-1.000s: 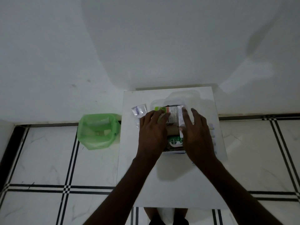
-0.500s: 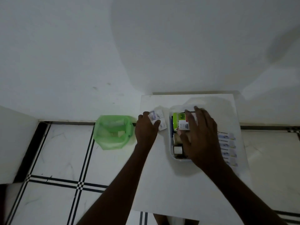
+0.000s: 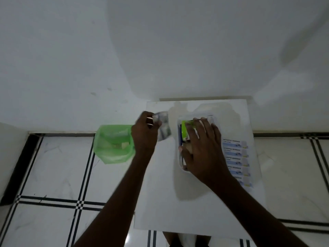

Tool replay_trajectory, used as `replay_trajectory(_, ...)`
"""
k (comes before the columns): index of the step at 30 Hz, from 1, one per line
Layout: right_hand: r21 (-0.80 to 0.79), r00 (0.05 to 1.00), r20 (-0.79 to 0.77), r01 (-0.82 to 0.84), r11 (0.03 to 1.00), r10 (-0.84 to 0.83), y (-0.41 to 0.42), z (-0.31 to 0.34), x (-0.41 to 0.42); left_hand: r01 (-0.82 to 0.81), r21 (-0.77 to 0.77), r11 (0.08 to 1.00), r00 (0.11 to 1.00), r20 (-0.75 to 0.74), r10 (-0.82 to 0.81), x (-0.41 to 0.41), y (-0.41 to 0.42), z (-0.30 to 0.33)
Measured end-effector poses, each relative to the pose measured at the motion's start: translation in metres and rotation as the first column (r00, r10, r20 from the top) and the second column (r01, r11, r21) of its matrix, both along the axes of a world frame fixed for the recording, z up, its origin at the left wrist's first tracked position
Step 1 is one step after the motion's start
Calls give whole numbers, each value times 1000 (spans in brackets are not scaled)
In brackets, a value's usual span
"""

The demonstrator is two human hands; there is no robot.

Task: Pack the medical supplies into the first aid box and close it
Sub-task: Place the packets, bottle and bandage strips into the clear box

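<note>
**Box half hidden under the right hand, packets lifted in the left**

While the right hand (image 3: 203, 148) lies flat, fingers spread, over the first aid box (image 3: 179, 139), the clear-walled box sits open on the white table (image 3: 160, 193), toward its far side. Its long axis runs from the near edge of the table toward the wall. Inside, a bright green packet (image 3: 187, 131) shows at the far end with a dark blue item along the left wall; the rest of the contents lie under the palm and cannot be made out. The right hand presses on the contents with open fingers rather than pinching anything.

To the left of the box, the left hand (image 3: 145, 134) is curled closed on a few small white sachets (image 3: 164, 129), which are blurred and hang above the table's far left corner. A strip of antiseptic bandages (image 3: 235, 157) lies on the table just right of the box, its long axis parallel to the box's. On the tiled floor (image 3: 53, 166) left of the table stands a bin lined with a green plastic bag (image 3: 114, 147), with pale scraps inside it.
</note>
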State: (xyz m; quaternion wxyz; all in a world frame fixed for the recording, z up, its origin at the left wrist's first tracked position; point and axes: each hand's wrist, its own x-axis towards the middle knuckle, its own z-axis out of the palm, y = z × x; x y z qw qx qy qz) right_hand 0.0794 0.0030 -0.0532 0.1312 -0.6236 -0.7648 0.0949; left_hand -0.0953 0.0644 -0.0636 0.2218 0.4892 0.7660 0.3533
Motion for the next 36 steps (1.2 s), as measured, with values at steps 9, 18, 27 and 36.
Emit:
replay_trajectory(9,178,886,-262,433,883,-382,-23,-14,64,395,-68,916,917,91,-389,65,-23,42)
replay_trajectory(18,-310,724,165,683,662,-670,-32,-63,101,320,-20,947,874,-379,-304,89,-55,8)
replay_trajectory(27,-354,577,-182,717,601,-796,-17,-75,136,293,35,956,926,-260,-274,87,-65,3)
replay_trajectory(36,-385,547,-538,519,764,-642,-9,5,141,471,69,880,878,-140,-459,64,-52,7)
